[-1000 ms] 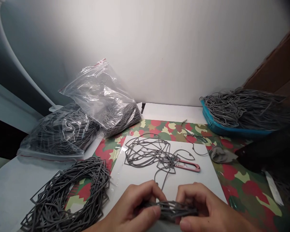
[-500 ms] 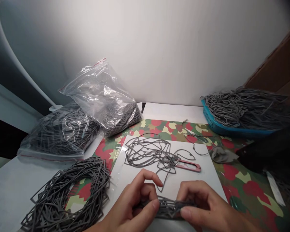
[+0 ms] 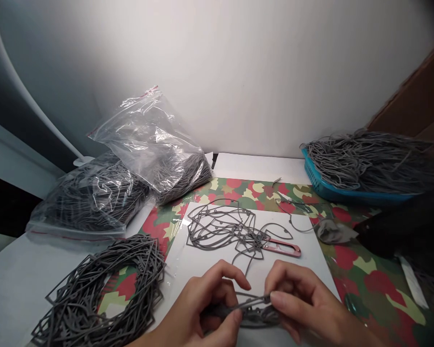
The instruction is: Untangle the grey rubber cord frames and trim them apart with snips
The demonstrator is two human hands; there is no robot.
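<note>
At the bottom middle, my left hand (image 3: 202,308) and my right hand (image 3: 304,303) both pinch a small bundle of thin grey rubber frames (image 3: 253,311) stretched between them above a white sheet (image 3: 311,260). The fingers of each hand are curled round the bundle's ends. Just beyond my hands lies a loose tangle of grey frames (image 3: 224,229) on the sheet. A pink thread snipper (image 3: 284,249) lies partly under that tangle.
A pile of grey frames (image 3: 101,289) lies front left. Two clear bags of grey pieces (image 3: 94,197) (image 3: 159,149) sit at the back left. A blue basket (image 3: 332,193) heaped with grey strands stands back right, on a camouflage mat (image 3: 369,284). A dark object (image 3: 408,231) lies right.
My fingers have shifted on the bundle: my right fingers lifted and now pinch a strand at its top, and the bundle looks thinner and more bunched. Nothing else on the table moved.
</note>
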